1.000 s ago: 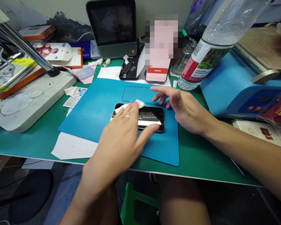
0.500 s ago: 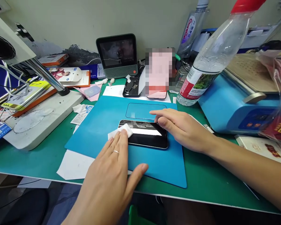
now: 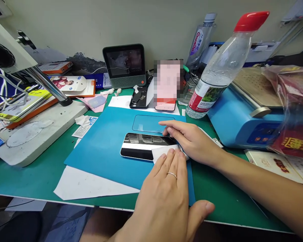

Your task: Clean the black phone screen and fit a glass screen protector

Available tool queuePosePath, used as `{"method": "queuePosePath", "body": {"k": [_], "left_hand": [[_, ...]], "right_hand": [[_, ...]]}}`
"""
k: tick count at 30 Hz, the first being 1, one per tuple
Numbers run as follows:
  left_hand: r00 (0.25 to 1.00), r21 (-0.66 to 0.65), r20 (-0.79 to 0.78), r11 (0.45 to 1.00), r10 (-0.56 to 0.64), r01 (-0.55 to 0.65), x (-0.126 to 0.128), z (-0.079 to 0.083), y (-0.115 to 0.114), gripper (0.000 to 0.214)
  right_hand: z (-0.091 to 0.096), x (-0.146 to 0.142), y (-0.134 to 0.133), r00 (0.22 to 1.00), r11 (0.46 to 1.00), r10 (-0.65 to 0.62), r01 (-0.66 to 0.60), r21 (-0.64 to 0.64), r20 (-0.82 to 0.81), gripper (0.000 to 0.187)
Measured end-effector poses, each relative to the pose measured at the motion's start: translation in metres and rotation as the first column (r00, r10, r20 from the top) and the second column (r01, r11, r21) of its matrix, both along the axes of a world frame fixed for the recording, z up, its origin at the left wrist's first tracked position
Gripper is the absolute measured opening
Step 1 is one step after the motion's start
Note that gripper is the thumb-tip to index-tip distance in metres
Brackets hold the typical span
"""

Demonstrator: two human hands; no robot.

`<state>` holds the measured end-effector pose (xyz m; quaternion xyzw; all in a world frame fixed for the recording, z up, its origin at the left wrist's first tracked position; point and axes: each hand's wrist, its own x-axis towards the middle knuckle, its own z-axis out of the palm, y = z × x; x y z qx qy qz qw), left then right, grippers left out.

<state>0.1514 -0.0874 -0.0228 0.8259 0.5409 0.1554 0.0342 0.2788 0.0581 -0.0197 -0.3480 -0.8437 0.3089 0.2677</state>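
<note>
A black phone (image 3: 138, 146) lies screen up on a blue mat (image 3: 101, 148), its glass reflecting light. My left hand (image 3: 164, 191), a ring on one finger, lies flat with fingers together and presses a white wipe (image 3: 161, 153) onto the phone's right part. My right hand (image 3: 192, 141) holds the phone's right end, with the index finger stretched along its far edge. The thumb is hidden behind the wipe.
A water bottle with a red cap (image 3: 217, 74) leans on a blue machine (image 3: 242, 121) at the right. A small screen device (image 3: 125, 65) and a propped phone (image 3: 168, 84) stand behind the mat. At the left stands a white stand base (image 3: 40, 131), with white paper (image 3: 86, 186) under the mat.
My left hand has slid the wipe from the phone's left end to its right end. My right hand stays at the phone's right end. The camera has tilted upward.
</note>
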Motion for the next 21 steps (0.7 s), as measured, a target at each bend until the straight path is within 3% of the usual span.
{"method": "queuePosePath", "body": {"k": [4, 11, 18, 21], "left_hand": [[0.999, -0.082, 0.043, 0.997, 0.010, -0.006, -0.004, 0.006, 0.013, 0.075], [0.989, -0.157, 0.044, 0.979, 0.141, -0.133, -0.036, 0.012, 0.028, 0.070], [0.939, -0.180, 0.041, 0.927, 0.342, -0.330, -0.087, 0.015, 0.021, 0.060], [0.937, -0.185, 0.034, 0.923, 0.349, -0.337, -0.095, 0.015, 0.016, 0.061]], "right_hand": [[0.001, 0.000, -0.001, 0.998, 0.998, -0.049, 0.047, -0.037, -0.047, 0.038], [0.003, 0.001, 0.002, 0.986, 0.993, -0.076, 0.089, 0.081, -0.150, 0.037], [0.006, 0.002, -0.002, 0.995, 0.988, 0.068, -0.078, 0.131, 0.075, 0.039], [0.010, 0.004, -0.003, 0.967, 0.978, 0.153, -0.178, 0.113, 0.202, 0.063]]}}
